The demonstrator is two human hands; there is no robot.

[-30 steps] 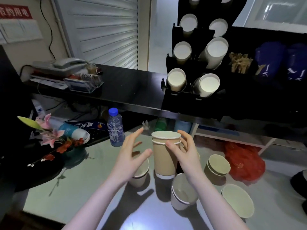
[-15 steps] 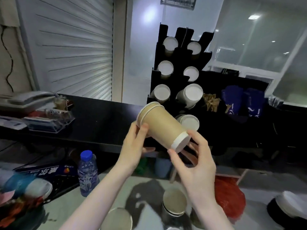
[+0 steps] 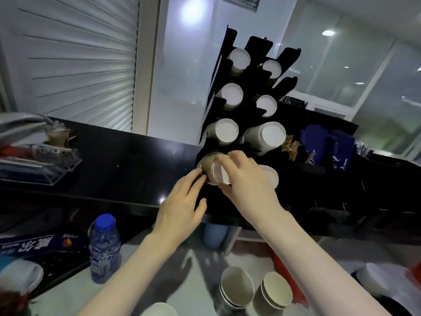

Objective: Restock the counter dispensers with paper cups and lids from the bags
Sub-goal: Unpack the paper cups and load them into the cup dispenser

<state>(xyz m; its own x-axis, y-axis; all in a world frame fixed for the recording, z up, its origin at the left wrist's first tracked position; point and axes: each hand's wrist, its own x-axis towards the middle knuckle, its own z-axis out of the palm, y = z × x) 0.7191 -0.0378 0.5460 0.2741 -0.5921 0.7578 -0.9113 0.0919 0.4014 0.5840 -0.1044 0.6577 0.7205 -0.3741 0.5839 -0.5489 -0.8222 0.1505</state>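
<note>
A black tiered cup dispenser (image 3: pixel 250 92) stands on the dark counter, with white cup bottoms showing in its slots. A short stack of brown paper cups (image 3: pixel 210 169) lies on its side at the bottom left slot, rim toward the dispenser, white base toward me. My right hand (image 3: pixel 246 179) grips the stack's base end from the right. My left hand (image 3: pixel 184 206) has its fingertips against the stack's lower left side. More cup stacks (image 3: pixel 237 288) stand upright on the grey table below, with another stack (image 3: pixel 276 293) beside them.
A water bottle with a blue cap (image 3: pixel 103 245) stands at the table's left. A clear tray of papers (image 3: pixel 38 163) and a phone sit on the black counter (image 3: pixel 127 169) at left. Blue cups (image 3: pixel 328 147) stand right of the dispenser. A red bag (image 3: pixel 287 279) lies at the lower right.
Both hands lifted the cup stack from the table, tipped it sideways and carried it forward to the dispenser's bottom left slot. My view has risen toward the dispenser.
</note>
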